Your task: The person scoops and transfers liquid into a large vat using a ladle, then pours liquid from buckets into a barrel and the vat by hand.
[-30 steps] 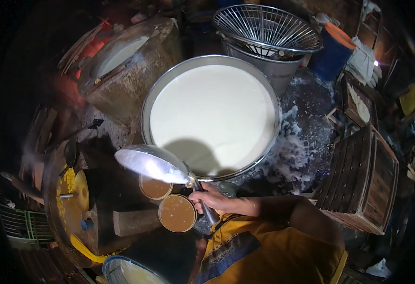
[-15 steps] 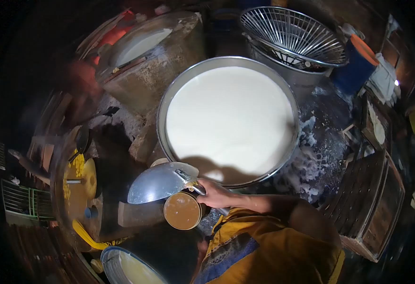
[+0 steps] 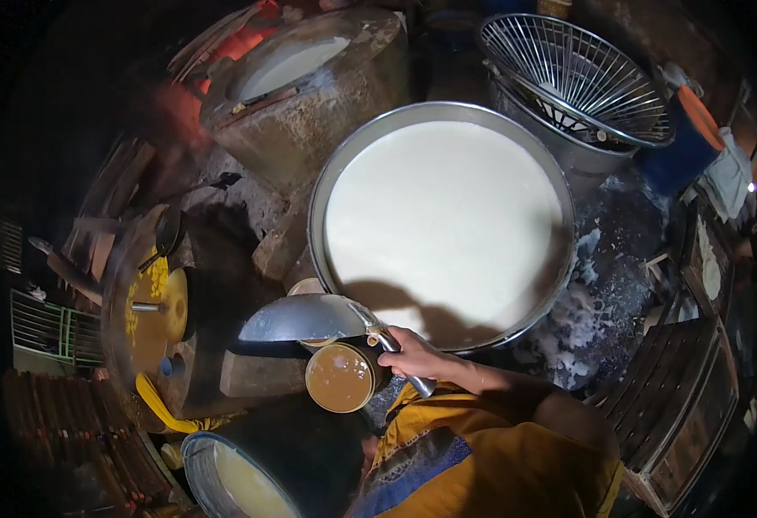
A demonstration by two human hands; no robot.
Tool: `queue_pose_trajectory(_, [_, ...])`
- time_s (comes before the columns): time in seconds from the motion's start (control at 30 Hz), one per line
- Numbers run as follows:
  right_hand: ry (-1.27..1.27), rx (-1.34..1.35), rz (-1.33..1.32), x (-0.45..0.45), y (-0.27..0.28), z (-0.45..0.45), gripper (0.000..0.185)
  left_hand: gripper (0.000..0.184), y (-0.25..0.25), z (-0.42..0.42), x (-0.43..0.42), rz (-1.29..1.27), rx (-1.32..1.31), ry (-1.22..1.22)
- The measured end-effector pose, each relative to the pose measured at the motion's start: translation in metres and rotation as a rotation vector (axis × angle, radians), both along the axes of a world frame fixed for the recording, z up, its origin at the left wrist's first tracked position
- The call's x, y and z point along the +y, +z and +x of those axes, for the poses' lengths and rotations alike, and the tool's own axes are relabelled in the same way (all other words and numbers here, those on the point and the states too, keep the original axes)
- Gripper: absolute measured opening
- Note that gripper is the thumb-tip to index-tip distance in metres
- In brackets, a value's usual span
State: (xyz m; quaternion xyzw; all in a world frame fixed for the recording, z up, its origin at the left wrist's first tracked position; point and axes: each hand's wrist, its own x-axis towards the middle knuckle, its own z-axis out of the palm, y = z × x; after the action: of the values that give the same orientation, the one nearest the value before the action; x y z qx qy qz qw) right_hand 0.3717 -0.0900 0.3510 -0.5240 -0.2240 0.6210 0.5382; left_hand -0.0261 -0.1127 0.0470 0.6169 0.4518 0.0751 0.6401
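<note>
My right hand [image 3: 413, 354] is closed around the handle of a large metal ladle [image 3: 305, 318]. The ladle's wide, shallow bowl is tilted, with its rounded outside showing. Just below the bowl stands a round container of brown liquid [image 3: 340, 377] with bubbles on its surface. Beyond my right hand is a wide metal vat [image 3: 320, 233] filled with smooth white liquid [image 3: 439, 224], on which a dark shadow falls. Only a small part of my left hand [image 3: 369, 447] shows beside the yellow cloth at my body; its fingers are not clear.
A metal strainer basket [image 3: 581, 78] rests on a pot at the back right, near a blue barrel [image 3: 681, 142]. At the back left is a stove-like block [image 3: 309, 129] with red glow behind. A bucket [image 3: 193, 470] of pale liquid stands front left; a wooden crate [image 3: 681, 414] lies right.
The ladle's bowl has tilted so that less of its face shows, and its handle is more exposed below my right hand. The whole scene has shifted slightly right with the camera.
</note>
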Motion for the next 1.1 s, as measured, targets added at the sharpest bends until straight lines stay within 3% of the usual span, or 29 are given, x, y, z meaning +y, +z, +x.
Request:
queue_pose_trajectory(0.1, [-0.023,0.0,-0.02,-0.003,0.009,0.007,0.026,0.027,0.001,0.004,0.002,0.0,-0.001,-0.006])
queue_pose_trajectory(0.3, [-0.068,0.274,-0.063,-0.006,-0.024,0.006,0.019,0.028,0.003,0.013,0.008,0.006,0.001,-0.024])
queue_pose_trajectory(0.5, [-0.116,0.441,-0.1,-0.008,-0.013,0.014,0.019,0.028,0.007,0.016,0.005,0.009,0.002,-0.032])
queue_pose_trajectory(0.8, [-0.148,0.478,-0.091,-0.01,-0.012,0.019,0.014,0.029,0.016,0.017,0.002,0.038,-0.027,-0.08])
queue_pose_trajectory(0.97, [-0.169,0.513,-0.116,-0.011,-0.019,0.019,0.013,0.03,0.033,0.02,0.005,0.183,-0.055,-0.233])
queue_pose_trajectory(1.1, [-0.176,0.528,-0.132,-0.011,-0.017,0.021,0.013,0.029,0.019,0.019,-0.001,-0.001,-0.002,-0.023])
